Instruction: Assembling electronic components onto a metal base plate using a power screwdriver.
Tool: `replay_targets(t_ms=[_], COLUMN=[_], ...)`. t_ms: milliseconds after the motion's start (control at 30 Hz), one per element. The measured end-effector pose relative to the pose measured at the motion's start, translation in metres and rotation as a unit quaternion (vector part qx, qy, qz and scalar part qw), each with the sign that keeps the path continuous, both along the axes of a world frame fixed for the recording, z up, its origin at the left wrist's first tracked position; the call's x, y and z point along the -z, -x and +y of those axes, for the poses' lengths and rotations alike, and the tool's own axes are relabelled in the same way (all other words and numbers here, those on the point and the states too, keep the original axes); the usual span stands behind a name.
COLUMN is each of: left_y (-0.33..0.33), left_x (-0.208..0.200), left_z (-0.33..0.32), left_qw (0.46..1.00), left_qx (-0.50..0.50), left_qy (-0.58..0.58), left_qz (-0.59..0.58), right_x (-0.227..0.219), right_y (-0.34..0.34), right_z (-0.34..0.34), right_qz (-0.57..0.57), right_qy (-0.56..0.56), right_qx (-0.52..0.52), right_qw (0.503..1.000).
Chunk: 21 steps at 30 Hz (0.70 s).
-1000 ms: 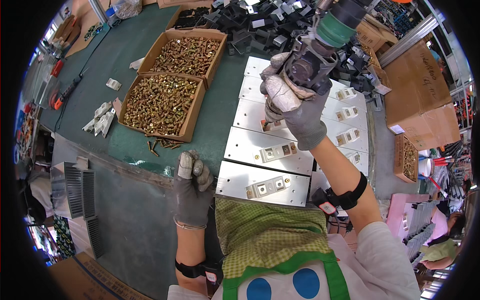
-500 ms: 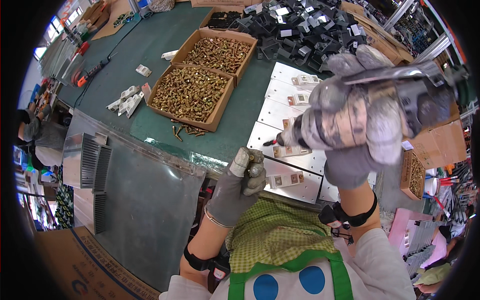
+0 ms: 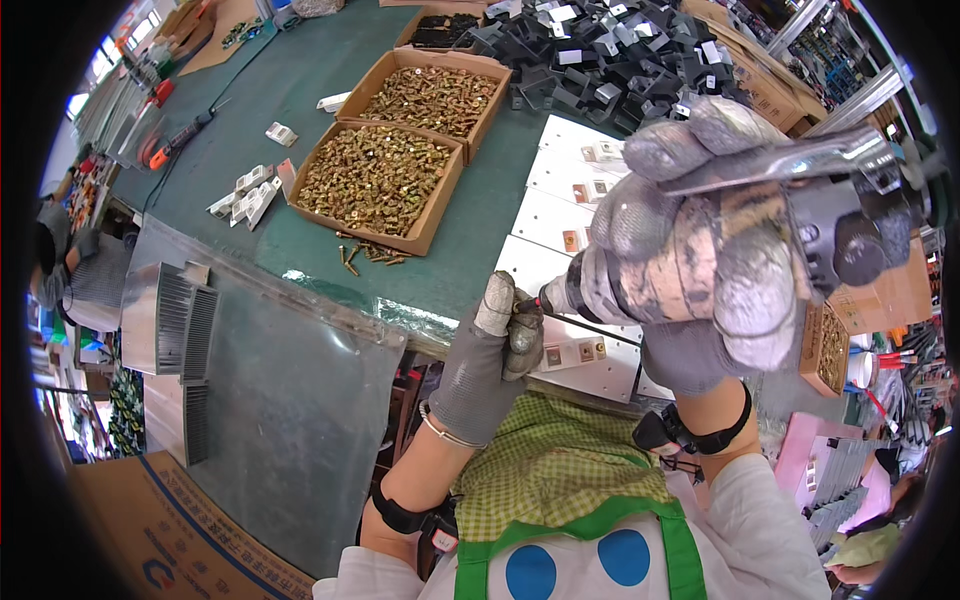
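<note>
My right hand (image 3: 755,290), in a grey glove with silvery worn fingers, is wrapped round a lever-type air screwdriver (image 3: 685,245). Its body is bound in stained tape, and its thin red-and-black bit points left. My left hand (image 3: 487,350), gloved alike, is pinched closed at the bit's tip. A small brass-coloured screw seems to be between those fingers, mostly hidden. Below the tool lie flat silver metal plates (image 3: 543,215) in a row along the table edge. Small pale blocks with square windows (image 3: 575,352) rest on them.
Two cardboard boxes of brass-coloured screws (image 3: 375,185) stand ahead, with loose screws (image 3: 365,252) beside them. Black brackets (image 3: 600,60) are heaped at the far right. White small parts (image 3: 245,198) and a cable-fed tool (image 3: 180,140) lie left. Finned metal pieces (image 3: 170,325) sit nearer. Another person's gloved hands show at far left.
The screwdriver has come left and slightly down, so its bit now meets my left fingertips. My left hand has shifted a little right and up, still pinched.
</note>
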State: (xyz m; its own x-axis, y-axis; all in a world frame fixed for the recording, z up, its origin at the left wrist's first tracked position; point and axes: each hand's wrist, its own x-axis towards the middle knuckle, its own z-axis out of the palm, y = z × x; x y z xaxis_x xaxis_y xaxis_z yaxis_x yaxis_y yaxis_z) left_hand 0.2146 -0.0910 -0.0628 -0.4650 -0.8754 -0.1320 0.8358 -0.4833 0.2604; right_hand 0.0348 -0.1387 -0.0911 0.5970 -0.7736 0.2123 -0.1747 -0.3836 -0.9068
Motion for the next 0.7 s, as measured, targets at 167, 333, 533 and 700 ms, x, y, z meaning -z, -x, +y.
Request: replay_targets(t_ms=[167,333,533,700], left_y=[0.002,0.016,-0.038,-0.041], left_x=[-0.003,-0.023,0.008,0.02], left_z=[-0.012,-0.024,-0.025,-0.023], left_qw=[0.994,0.991,0.973,0.979], left_qx=[-0.014,-0.07,-0.204,-0.191], left_qy=[-0.046,-0.086,-0.103,-0.074], left_qz=[-0.1,-0.073,0.006,-0.012], right_x=[0.007,-0.087,-0.081,-0.061], right_y=[-0.008,-0.012,-0.009,-0.002], right_z=[-0.025,-0.06,-0.124,-0.136], right_qz=[-0.389,-0.531,-0.306,-0.284], right_qy=[-0.281,-0.071,0.24,0.194], right_qx=[-0.031,-0.259,0.275,0.313], right_qw=[0.877,0.804,0.879,0.885])
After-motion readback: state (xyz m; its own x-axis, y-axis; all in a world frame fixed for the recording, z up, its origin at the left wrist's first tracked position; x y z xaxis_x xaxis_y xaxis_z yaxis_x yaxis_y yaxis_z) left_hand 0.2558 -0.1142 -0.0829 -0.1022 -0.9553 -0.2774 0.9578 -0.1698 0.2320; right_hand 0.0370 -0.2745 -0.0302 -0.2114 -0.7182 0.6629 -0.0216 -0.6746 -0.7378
